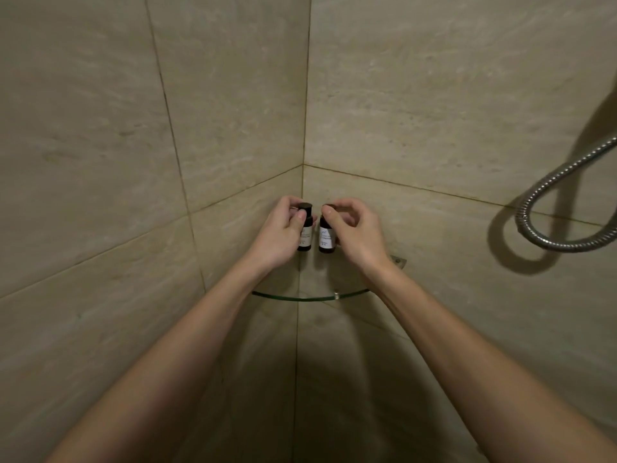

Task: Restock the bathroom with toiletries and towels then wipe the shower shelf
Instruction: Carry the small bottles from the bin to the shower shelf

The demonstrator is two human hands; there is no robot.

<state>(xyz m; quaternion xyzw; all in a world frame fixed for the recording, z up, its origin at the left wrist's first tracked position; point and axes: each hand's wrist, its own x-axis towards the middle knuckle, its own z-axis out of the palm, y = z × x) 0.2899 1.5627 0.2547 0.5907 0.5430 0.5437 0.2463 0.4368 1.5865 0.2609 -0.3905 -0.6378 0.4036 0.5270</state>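
Left hand (278,233): fingers grip left toiletry bottle (305,236). Right hand (359,233): fingers pinch right toiletry bottle (327,238). Both bottles upright, over glass corner shelf (310,298).

Two walls of large beige, stone-veined tiles meet at a vertical corner seam (306,95). The left wall (83,145) and the right wall (450,95) are crossed by thin dark grout lines (400,185) that slant towards the corner. At the right edge a ribbed metal shower hose (521,217) hangs in a loop against the right wall, throwing a broad dark shadow (499,238) just beside it. The light is dim and yellowish, and the lower corner (317,379) sinks into shade.
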